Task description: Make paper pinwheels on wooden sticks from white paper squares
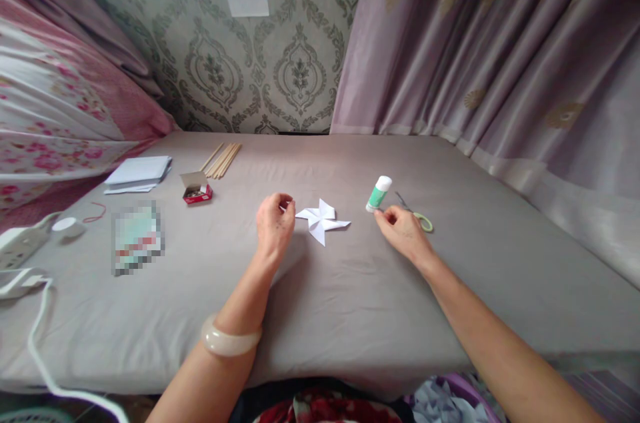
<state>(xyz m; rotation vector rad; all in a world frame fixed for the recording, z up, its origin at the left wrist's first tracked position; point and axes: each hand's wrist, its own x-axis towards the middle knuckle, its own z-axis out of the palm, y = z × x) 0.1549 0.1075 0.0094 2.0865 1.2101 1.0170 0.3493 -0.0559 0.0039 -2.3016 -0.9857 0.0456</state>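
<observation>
A folded white paper pinwheel (320, 217) lies flat on the grey cloth between my hands. Just left of it is my left hand (277, 219), its fingers curled into a pinch; a sliver of white shows at the fingertips, too small to name. My right hand (403, 229) is closed at the base of a glue stick (379, 193) with a green label and a white cap, which leans to the right. Partly behind that hand lie scissors (425, 221) with a yellow-green handle.
Wooden sticks (225, 160), an open red box (197, 191) of small items and a stack of white paper (137, 173) lie at the back left. Nearer are a blurred packet (137, 237), a white round object (68, 228) and a power strip (23, 243) with its cable.
</observation>
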